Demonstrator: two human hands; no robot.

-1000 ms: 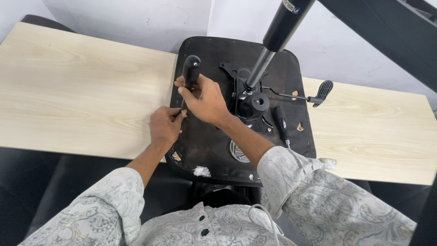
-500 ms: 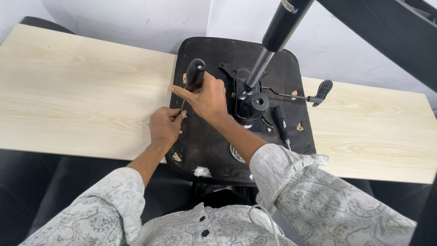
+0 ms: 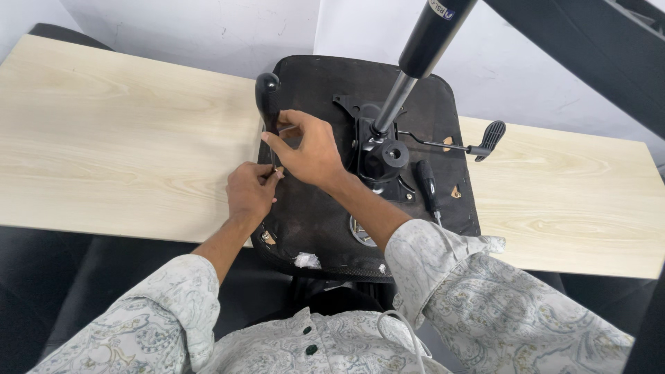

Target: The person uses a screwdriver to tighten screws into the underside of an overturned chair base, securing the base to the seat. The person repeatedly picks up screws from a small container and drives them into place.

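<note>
The pale wooden desk [image 3: 125, 145] carries an upturned office chair seat [image 3: 318, 228], its black underside facing up and its near edge hanging past the desk's front edge. From the seat's middle the tilt mechanism plate [image 3: 381, 159] rises into a gas lift cylinder [image 3: 422, 48] that leans up and away, with a lever [image 3: 488, 137] sticking out to the right of the seat. A black armrest bracket [image 3: 267, 104] stands at the seat's left edge. A black-handled screwdriver [image 3: 426, 183] lies on the seat, just right of the mechanism.

The right hand [image 3: 312, 149] is closed in a pinch against the bracket's foot, fingers curled round it. The left hand [image 3: 251, 190] sits just below, at the seat's left edge, fingertips pinched on something small, seemingly a screw or bolt [image 3: 276, 170]; it is too small to be sure.

As a judgement: the small fastener could slip from the pinch and drop off the seat's left edge to the floor, since both hands crowd one tight spot. The bracket looks unfastened, so it may tip if the right hand eases. The overhanging seat, top-heavy with the cylinder, could rock under downward pressure.

Against half a second ago, the bracket stands higher and more upright above the seat's edge, and the right hand has shifted lower on it; the left hand stays in much the same place
</note>
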